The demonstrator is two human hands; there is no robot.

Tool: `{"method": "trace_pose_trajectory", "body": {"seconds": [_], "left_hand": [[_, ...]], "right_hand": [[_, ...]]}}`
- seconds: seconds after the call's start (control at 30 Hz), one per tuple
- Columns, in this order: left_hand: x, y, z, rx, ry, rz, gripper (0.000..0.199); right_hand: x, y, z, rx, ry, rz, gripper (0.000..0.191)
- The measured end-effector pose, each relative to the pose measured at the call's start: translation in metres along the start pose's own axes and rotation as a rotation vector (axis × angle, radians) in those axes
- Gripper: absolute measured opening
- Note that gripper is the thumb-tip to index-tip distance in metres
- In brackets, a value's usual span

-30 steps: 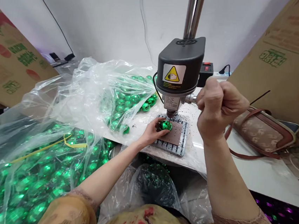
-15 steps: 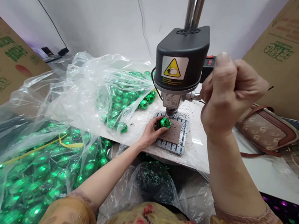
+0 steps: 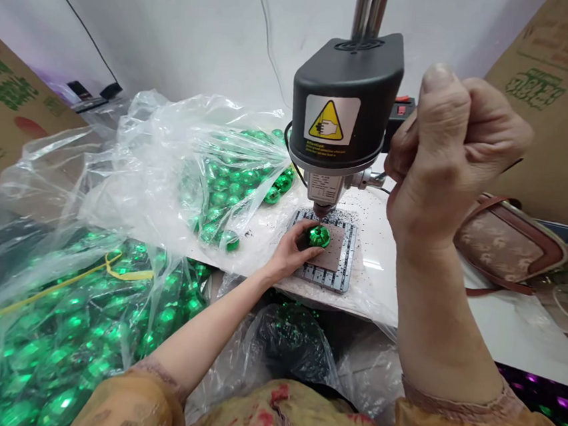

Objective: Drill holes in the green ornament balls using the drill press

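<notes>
A shiny green faceted ball point(image 3: 319, 236) stands on a brown board point(image 3: 332, 256) over the slotted metal base point(image 3: 341, 282) of a drill press point(image 3: 345, 98). Thumb and fingers of my left hand point(image 3: 294, 249) hold the ball from its left side, directly below the drill's chuck. The bit's tip is at the top of the ball. Raised at the right of the drill head, my right hand point(image 3: 450, 155) is closed in a fist around the end of the press's lever, most of which it hides.
Clear plastic bags point(image 3: 144, 152) of green balls lie on the table's left and below its front edge. Dark shavings are scattered round the base. At the right are a brown handbag point(image 3: 512, 242) and a cardboard box point(image 3: 563, 133); another box point(image 3: 7, 106) stands left.
The ball has turned in my left hand and sits slightly further right under the bit. My right hand has shifted a little up and right in view. The camera view has moved slightly.
</notes>
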State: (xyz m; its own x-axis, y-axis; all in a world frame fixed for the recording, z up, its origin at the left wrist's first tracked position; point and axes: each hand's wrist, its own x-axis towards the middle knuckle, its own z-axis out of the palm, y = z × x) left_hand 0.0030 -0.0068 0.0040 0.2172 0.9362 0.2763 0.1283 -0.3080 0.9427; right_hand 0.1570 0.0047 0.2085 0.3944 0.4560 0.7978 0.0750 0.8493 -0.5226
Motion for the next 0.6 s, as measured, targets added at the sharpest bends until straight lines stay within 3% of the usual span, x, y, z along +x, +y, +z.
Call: {"method": "trace_pose_trajectory", "body": {"seconds": [0.23, 0.5, 0.6], "left_hand": [[-0.004, -0.007, 0.001, -0.045, -0.001, -0.039, 0.060], [-0.004, -0.005, 0.002, -0.042, 0.006, -0.032, 0.058], [-0.004, -0.007, 0.002, -0.046, 0.003, -0.025, 0.059]], "right_hand": [[-0.002, 0.001, -0.001, 0.029, -0.015, -0.028, 0.044], [-0.028, -0.007, -0.002, -0.030, 0.083, -0.072, 0.048], [-0.040, -0.007, -0.012, -0.090, 0.015, -0.061, 0.053]]}}
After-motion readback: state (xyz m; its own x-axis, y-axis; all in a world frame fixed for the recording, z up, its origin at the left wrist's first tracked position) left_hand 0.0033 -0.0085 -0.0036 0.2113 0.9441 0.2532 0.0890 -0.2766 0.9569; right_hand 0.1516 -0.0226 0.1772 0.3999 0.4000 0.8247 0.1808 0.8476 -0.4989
